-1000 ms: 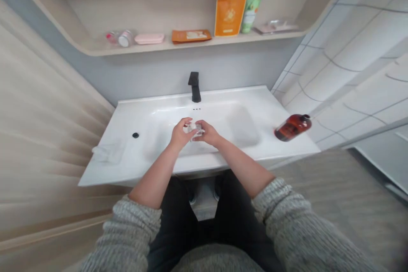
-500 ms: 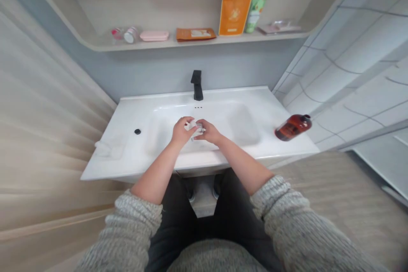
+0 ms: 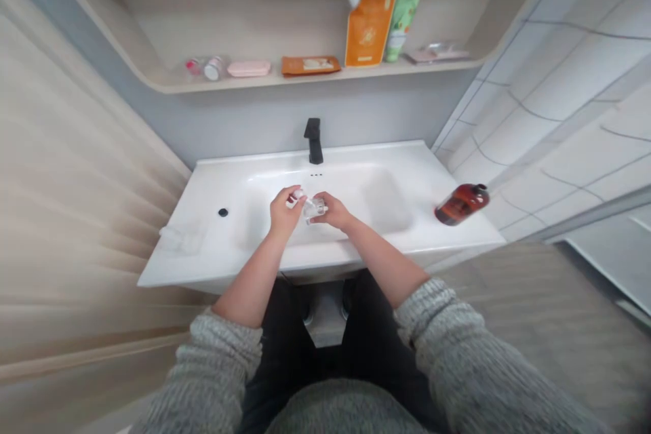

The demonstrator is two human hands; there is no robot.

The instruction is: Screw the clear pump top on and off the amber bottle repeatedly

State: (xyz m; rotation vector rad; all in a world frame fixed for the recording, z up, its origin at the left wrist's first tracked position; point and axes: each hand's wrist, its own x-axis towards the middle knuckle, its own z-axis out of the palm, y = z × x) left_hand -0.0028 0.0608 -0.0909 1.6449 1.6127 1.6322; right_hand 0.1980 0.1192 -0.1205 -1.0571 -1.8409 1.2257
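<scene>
Over the basin of the white sink [image 3: 356, 234], my two hands work close together. My right hand [image 3: 333, 210] is closed around a small clear container [image 3: 314, 211], which looks like glass or plastic. Just to its left, my left hand [image 3: 283, 213] pinches a small white cap-like piece [image 3: 298, 194] with a dark red patch beside it. That piece is too small to name surely. The fingers partly cover both things. Behind the hands rises the black faucet [image 3: 314, 142].
An amber bottle [image 3: 462, 205] leans on the counter's right. A clear item [image 3: 178, 241] lies left, near the curtain [image 3: 91, 183]. The shelf above holds an orange pouch [image 3: 369, 30], a green tube [image 3: 404, 24], a pink case [image 3: 249, 68] and an orange packet [image 3: 310, 66].
My left hand has shifted slightly left, drawing the white piece away from the clear container, which now shows more. The camera view has tilted up, so more of the shelf appears.
</scene>
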